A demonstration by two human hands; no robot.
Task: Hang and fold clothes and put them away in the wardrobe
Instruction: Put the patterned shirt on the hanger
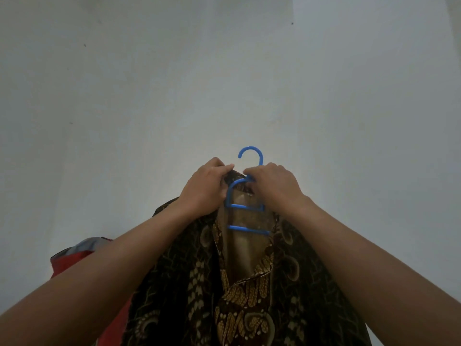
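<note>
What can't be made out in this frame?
Head view:
- Blue hanger shoulders: hidden inside the batik shirt.
- Shirt collar: covered by left hand and right hand.
- Shirt hem: cut off by the bottom edge.
- Red garment: mostly behind the left forearm.
- Wardrobe: not visible.

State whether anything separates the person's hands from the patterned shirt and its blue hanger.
Nothing visible does. The left hand grips the collar of the patterned shirt, and the right hand grips the neck of the blue hanger. The wardrobe is out of view.
</note>
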